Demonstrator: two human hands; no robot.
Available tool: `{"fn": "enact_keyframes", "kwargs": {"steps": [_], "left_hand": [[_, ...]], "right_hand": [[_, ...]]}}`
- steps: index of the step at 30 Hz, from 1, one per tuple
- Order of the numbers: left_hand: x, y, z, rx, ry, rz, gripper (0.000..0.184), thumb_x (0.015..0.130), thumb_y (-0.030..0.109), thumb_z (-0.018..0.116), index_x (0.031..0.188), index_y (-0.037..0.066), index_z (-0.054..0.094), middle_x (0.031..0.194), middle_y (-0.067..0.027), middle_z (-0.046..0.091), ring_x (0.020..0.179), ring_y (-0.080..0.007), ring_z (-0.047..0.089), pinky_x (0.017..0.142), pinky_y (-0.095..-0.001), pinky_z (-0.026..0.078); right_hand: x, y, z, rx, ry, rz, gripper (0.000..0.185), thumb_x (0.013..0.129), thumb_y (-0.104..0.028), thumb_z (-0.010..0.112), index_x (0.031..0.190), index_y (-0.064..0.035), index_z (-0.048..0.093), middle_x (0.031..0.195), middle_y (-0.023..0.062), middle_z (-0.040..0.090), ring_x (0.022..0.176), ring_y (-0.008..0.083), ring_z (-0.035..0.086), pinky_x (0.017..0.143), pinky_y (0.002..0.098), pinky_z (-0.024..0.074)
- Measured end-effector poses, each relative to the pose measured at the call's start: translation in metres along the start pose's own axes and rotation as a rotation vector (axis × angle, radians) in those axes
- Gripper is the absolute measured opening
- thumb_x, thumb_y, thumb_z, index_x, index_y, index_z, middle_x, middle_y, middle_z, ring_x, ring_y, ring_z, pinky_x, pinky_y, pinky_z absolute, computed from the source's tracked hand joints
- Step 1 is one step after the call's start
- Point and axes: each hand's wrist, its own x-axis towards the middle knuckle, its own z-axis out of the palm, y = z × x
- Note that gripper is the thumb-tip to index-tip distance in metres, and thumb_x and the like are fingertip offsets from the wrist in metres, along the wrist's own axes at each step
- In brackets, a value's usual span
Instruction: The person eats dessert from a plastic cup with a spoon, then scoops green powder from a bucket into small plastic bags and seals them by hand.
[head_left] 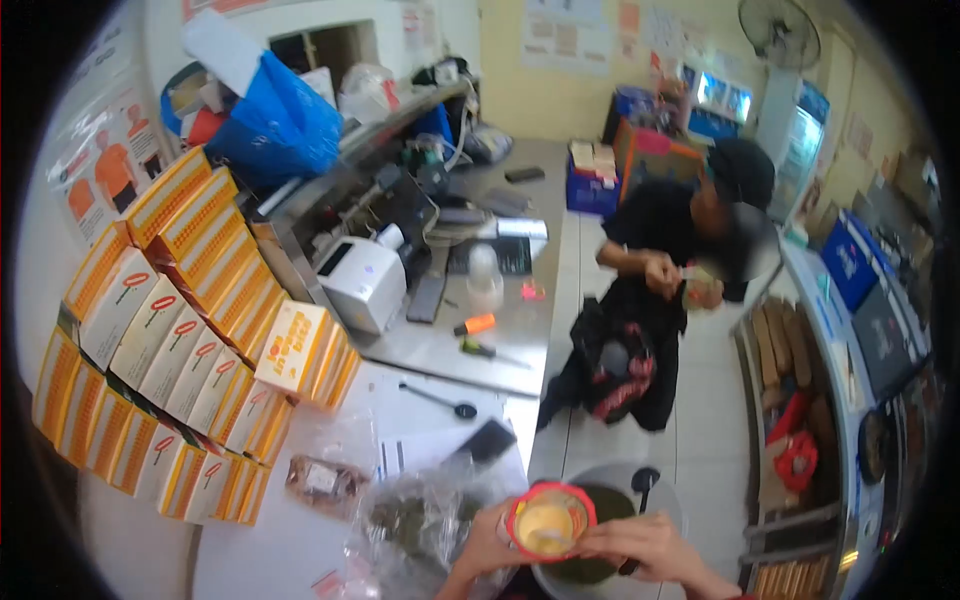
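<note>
Note at lower centre a red-rimmed cup [552,488] with pale yellow contents [547,520], seen against a wide bowl [668,505] of green contents [608,497]. Clasped around its side by the left hand [488,547]; met at the opposite rim by the right hand [645,547], with fingers gathered close. Cannot tell the right grip: perhaps pinching, perhaps only touching. Judged light, thin-walled, likely to flex under a squeeze and to spill if tipped. Best held low around the wall, clear of the open mouth. Beware of the bowl's rim and of a black utensil [646,478] beyond the right hand. Expect little room leftward, beside a clear plastic bag [420,520]; look past the table edge for open floor [700,400], short of a person [640,225] opposite.
</note>
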Motion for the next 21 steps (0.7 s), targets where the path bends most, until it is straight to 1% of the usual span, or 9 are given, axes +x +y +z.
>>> {"fn": "enact_keyframes", "kwargs": {"steps": [2,4,5,6,8,11,14,15,21], "left_hand": [[-0.008,0.031,0.005,0.105,-0.017,0.023,0.075,0.046,0.028,0.088,0.109,0.002,0.056,0.101,-0.0087,0.063,0.092,-0.0171,0.061,0.084,-0.0318,0.047],[-0.017,0.046,0.015,0.096,-0.033,0.008,0.081,0.044,0.033,0.087,0.112,0.002,0.054,0.106,-0.0105,0.06,0.096,-0.0204,0.06,0.084,-0.0331,0.047],[-0.024,0.038,0.02,0.163,-0.026,0.126,0.084,0.045,0.034,0.087,0.114,0.002,0.052,0.106,-0.0097,0.06,0.097,-0.0206,0.059,0.085,-0.0333,0.047],[-0.031,0.034,0.028,0.132,0.019,0.148,0.08,0.045,0.039,0.086,0.109,0.002,0.056,0.099,-0.0122,0.063,0.088,-0.0252,0.062,0.079,-0.0339,0.048],[-0.041,0.055,0.035,0.229,-0.08,0.088,0.071,0.047,0.033,0.085,0.105,0.002,0.056,0.093,-0.0126,0.062,0.084,-0.0258,0.062,0.074,-0.0339,0.049],[-0.046,0.077,0.054,0.229,-0.035,0.148,0.061,0.052,0.025,0.081,0.102,0.001,0.056,0.09,-0.0129,0.062,0.08,-0.0262,0.063,0.07,-0.0322,0.049],[-0.048,0.088,0.063,0.226,-0.022,0.185,0.056,0.054,0.021,0.079,0.101,0.0,0.056,0.087,-0.0128,0.061,0.076,-0.0271,0.063,0.068,-0.0313,0.049],[-0.048,0.089,0.064,0.246,0.011,0.285,0.055,0.054,0.02,0.078,0.101,0.0,0.056,0.087,-0.0133,0.061,0.076,-0.0272,0.062,0.067,-0.0314,0.048],[-0.052,0.095,0.071,0.28,0.073,0.417,0.053,0.053,0.017,0.076,0.099,-0.001,0.057,0.09,-0.0148,0.06,0.079,-0.0284,0.061,0.069,-0.0331,0.048]], "right_hand": [[-0.02,-0.004,-0.001,-0.008,0.129,-0.165,0.04,0.063,-0.006,0.057,0.103,-0.0049,0.06,0.092,0.0081,0.062,0.072,0.0207,0.063,0.06,0.0297,0.0518],[-0.037,-0.021,-0.005,0.093,0.17,-0.173,0.039,0.066,-0.008,0.057,0.105,-0.005,0.06,0.095,0.0088,0.062,0.074,0.0217,0.064,0.06,0.0295,0.0519],[-0.045,-0.027,-0.005,0.087,0.157,-0.16,0.036,0.067,-0.009,0.058,0.103,-0.005,0.061,0.094,0.0087,0.062,0.072,0.0207,0.063,0.058,0.0289,0.0515],[-0.054,-0.031,-0.003,0.08,0.133,-0.149,0.033,0.069,-0.01,0.058,0.101,-0.005,0.062,0.093,0.0087,0.062,0.07,0.0198,0.063,0.056,0.0282,0.0511],[-0.069,-0.035,0.012,-0.16,0.225,-0.187,0.03,0.067,-0.011,0.06,0.096,-0.0053,0.063,0.088,0.007,0.062,0.063,0.0146,0.061,0.049,0.0241,0.0478],[-0.085,-0.041,0.014,-0.353,0.378,-0.185,0.03,0.062,-0.01,0.062,0.092,-0.0043,0.064,0.083,0.0065,0.062,0.055,0.011,0.057,0.043,0.0208,0.0434],[-0.099,-0.053,0.0,-0.342,0.421,-0.043,0.017,0.064,-0.008,0.064,0.081,-0.0044,0.065,0.076,0.0068,0.064,0.053,0.014,0.058,0.044,0.0246,0.0431],[-0.102,-0.056,0.0,-0.332,0.476,-0.05,0.012,0.064,-0.006,0.065,0.076,-0.005,0.065,0.074,0.0072,0.065,0.052,0.0139,0.058,0.043,0.0239,0.0412],[-0.121,-0.061,-0.004,-0.199,0.501,-0.189,0.022,0.062,-0.01,0.065,0.082,-0.0034,0.065,0.078,0.0097,0.063,0.045,0.0109,0.053,0.039,0.0194,0.038]]}}
